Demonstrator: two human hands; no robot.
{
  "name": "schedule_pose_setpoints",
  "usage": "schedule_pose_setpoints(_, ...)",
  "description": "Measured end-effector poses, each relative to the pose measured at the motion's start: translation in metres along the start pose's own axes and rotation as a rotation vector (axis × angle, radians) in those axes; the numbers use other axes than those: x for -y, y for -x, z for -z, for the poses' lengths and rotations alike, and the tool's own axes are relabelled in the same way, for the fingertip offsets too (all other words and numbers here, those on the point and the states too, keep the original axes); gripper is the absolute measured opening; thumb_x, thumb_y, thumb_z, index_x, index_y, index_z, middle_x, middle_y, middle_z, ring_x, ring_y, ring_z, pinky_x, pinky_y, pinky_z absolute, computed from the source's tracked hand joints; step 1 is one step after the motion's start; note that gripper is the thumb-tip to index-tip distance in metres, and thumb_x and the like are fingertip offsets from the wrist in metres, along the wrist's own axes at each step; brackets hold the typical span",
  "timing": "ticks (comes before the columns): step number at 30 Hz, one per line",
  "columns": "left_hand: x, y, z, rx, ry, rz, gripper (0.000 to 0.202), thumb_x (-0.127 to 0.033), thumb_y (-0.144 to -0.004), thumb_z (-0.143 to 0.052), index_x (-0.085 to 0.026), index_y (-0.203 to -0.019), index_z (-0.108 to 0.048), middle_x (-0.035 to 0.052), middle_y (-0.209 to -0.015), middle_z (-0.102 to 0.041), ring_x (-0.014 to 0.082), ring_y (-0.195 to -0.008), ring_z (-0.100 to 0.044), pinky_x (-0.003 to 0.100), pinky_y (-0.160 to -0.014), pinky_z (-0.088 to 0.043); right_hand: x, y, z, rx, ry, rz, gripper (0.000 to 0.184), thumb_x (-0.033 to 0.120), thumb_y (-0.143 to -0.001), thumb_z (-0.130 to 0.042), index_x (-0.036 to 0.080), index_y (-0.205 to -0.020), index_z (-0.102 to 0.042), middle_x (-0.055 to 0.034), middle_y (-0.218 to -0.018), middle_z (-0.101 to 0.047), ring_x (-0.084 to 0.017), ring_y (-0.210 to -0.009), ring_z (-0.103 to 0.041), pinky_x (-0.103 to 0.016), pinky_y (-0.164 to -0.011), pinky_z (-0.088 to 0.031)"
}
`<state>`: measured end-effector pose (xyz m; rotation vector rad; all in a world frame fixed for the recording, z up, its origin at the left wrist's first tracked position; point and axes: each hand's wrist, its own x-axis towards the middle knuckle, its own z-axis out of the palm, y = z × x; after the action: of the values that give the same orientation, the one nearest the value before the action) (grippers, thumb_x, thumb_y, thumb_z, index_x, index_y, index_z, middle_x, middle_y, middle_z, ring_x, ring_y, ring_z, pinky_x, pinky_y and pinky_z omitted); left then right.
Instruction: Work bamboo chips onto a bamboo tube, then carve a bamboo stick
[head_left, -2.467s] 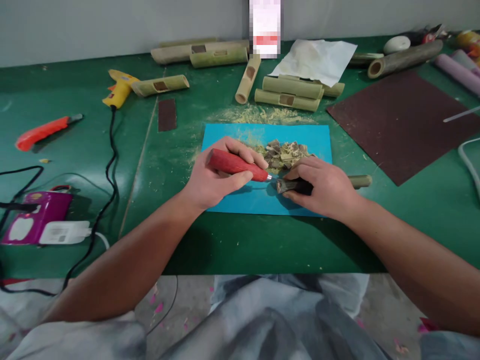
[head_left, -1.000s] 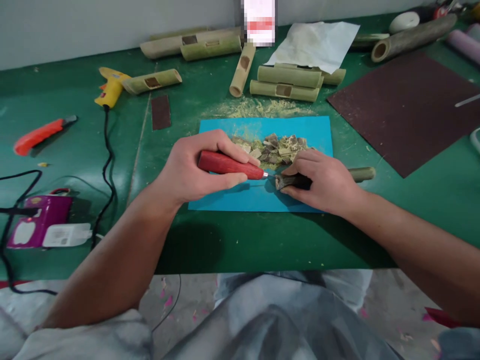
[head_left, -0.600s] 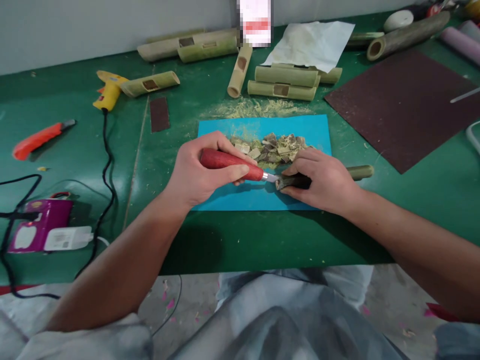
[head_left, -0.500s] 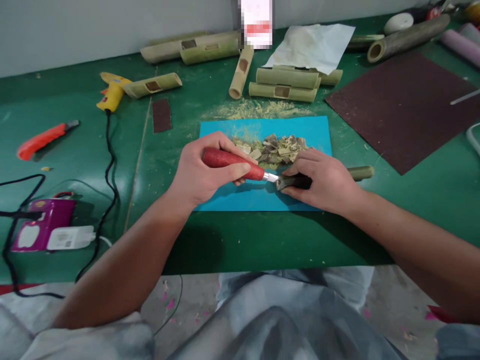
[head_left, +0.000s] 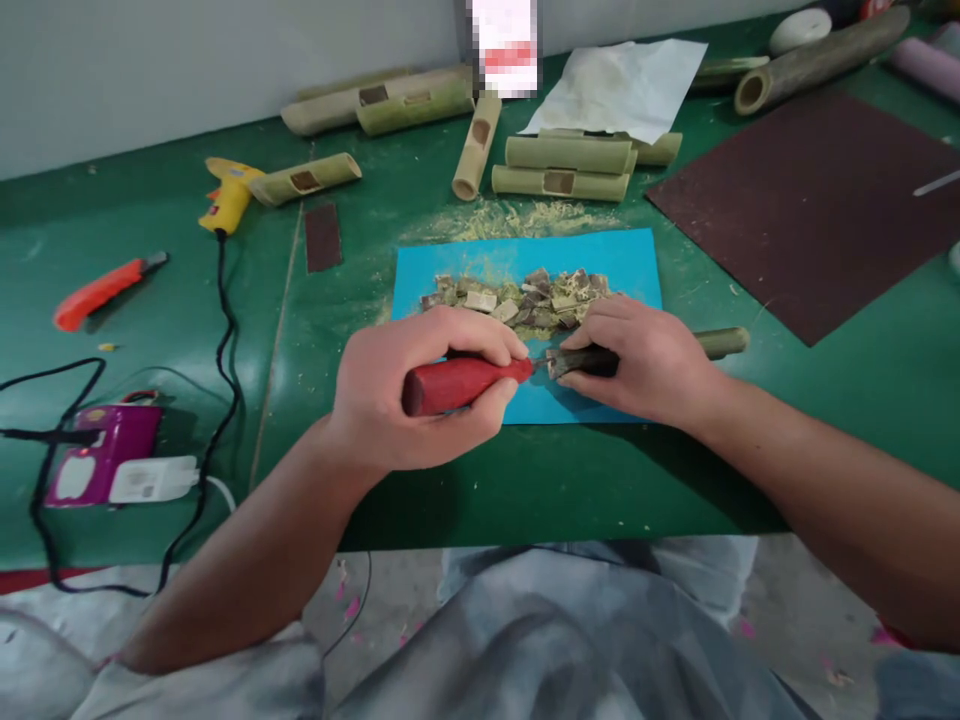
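My left hand is wrapped round the red wooden handle of a carving knife, whose blade tip meets the cut end of a thin dark bamboo stick. My right hand grips that stick and presses it onto the blue mat. A heap of bamboo chips lies on the mat just behind both hands.
Several cut bamboo tubes lie at the back of the green table, beside white paper. A yellow glue gun, an orange utility knife and a purple device with cables sit left. A brown sheet lies right.
My left hand has drawn the knife handle back toward me and turned its butt down-left, with the blade still at the stick's end. My right hand has stayed on the stick.
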<state>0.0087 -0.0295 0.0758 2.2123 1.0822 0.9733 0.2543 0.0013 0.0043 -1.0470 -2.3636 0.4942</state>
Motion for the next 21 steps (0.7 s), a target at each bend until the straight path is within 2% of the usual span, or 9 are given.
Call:
schedule_pose_setpoints(6, -0.003, -0.006, -0.010, -0.114, 0.023, 0.037, 0.005, -0.027, -0.083, -0.070, -0.029, -0.085, -0.066, -0.0010, -0.085, -0.075, 0.0214, -0.078, -0.072, 0.039, -0.074, -0.058, 0.001, -0.001, -0.001, -0.004, -0.008, -0.011, 0.009, 0.031, -0.084, -0.065, 0.022, -0.085, -0.065, -0.0053, -0.084, -0.065, -0.024, -0.087, -0.060, -0.037, -0.075, -0.043)
schedule_pose_setpoints(11, -0.011, -0.019, -0.023, -0.118, 0.009, 0.021, 0.013, -0.025, -0.082, -0.069, -0.026, -0.072, -0.062, -0.0011, -0.075, -0.070, 0.0199, -0.074, -0.066, 0.041, -0.074, -0.055, 0.003, -0.002, 0.000, 0.015, -0.022, -0.028, 0.006, 0.029, -0.082, -0.063, 0.023, -0.083, -0.065, -0.0055, -0.084, -0.066, -0.024, -0.087, -0.059, -0.036, -0.075, -0.042)
schedule_pose_setpoints(14, -0.015, -0.036, -0.035, -0.151, 0.102, 0.116, 0.018, -0.022, -0.083, -0.068, -0.024, -0.068, -0.059, -0.0012, -0.075, -0.070, 0.0184, -0.075, -0.067, 0.039, -0.073, -0.055, 0.002, -0.003, 0.000, 0.014, -0.019, -0.028, 0.008, 0.028, -0.079, -0.064, 0.022, -0.083, -0.066, -0.0062, -0.087, -0.067, -0.024, -0.088, -0.059, -0.036, -0.075, -0.042)
schedule_pose_setpoints(16, -0.015, -0.048, -0.043, -0.109, 0.227, 0.221, 0.024, -0.029, -0.087, -0.070, -0.023, -0.068, -0.055, -0.0011, -0.071, -0.069, 0.0166, -0.066, -0.066, 0.036, -0.063, -0.054, 0.002, -0.003, 0.000, 0.015, -0.011, -0.051, 0.009, 0.028, -0.077, -0.066, 0.022, -0.083, -0.067, -0.0063, -0.090, -0.068, -0.024, -0.089, -0.060, -0.035, -0.073, -0.041)
schedule_pose_setpoints(18, -0.013, -0.059, -0.051, -0.054, 0.328, 0.286, 0.037, -0.045, -0.089, -0.072, -0.024, -0.069, -0.050, -0.0024, -0.062, -0.063, 0.0145, -0.054, -0.060, 0.033, -0.052, -0.050, 0.002, -0.004, 0.000, 0.026, 0.002, -0.078, 0.010, 0.028, -0.075, -0.068, 0.022, -0.083, -0.068, -0.0061, -0.091, -0.069, -0.025, -0.091, -0.061, -0.035, -0.071, -0.041)
schedule_pose_setpoints(21, -0.007, -0.068, -0.064, -0.082, 0.400, 0.261, 0.050, -0.068, -0.089, -0.064, -0.025, -0.071, -0.046, -0.0041, -0.054, -0.053, 0.0135, -0.048, -0.055, 0.032, -0.050, -0.048, 0.003, -0.005, 0.000, 0.041, 0.008, -0.088, 0.011, 0.028, -0.074, -0.072, 0.021, -0.083, -0.070, -0.0066, -0.092, -0.070, -0.025, -0.093, -0.062, -0.035, -0.073, -0.043)
